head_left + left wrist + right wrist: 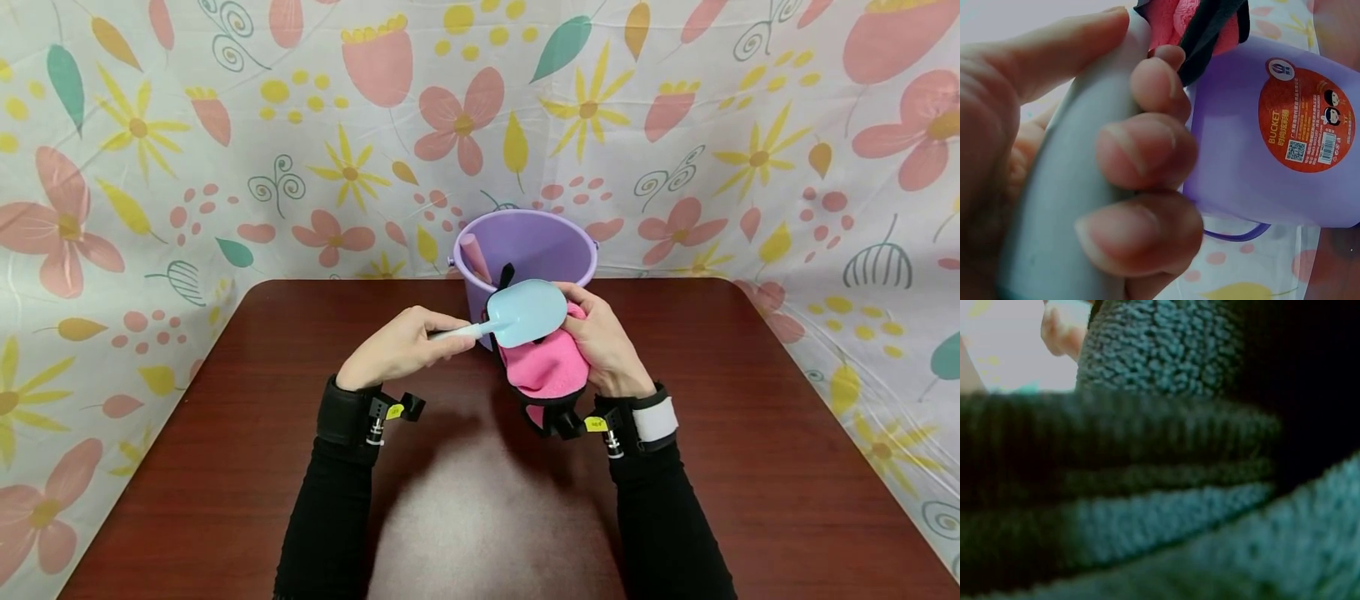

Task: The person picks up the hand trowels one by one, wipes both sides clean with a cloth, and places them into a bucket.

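Note:
A light-blue toy shovel (528,312) is tilted in the air, its blade to the right. My left hand (405,346) grips its handle (1079,162), with fingers curled round it in the left wrist view. In my right hand (606,346) is a pink fleecy cloth item (546,371) with black trim, pinched near its upper right side. The shovel blade covers part of this cloth; whether they touch, I cannot tell. Fuzzy cloth (1160,350) fills most of the right wrist view, dark and blurred, hiding the right fingers there.
Just behind the hands stands a purple bucket (536,237) with a red round label (1307,115). A pink stick-like thing (475,257) leans inside it. The brown table (750,467) meets a flower-patterned cloth backdrop (292,242) at the back and sides.

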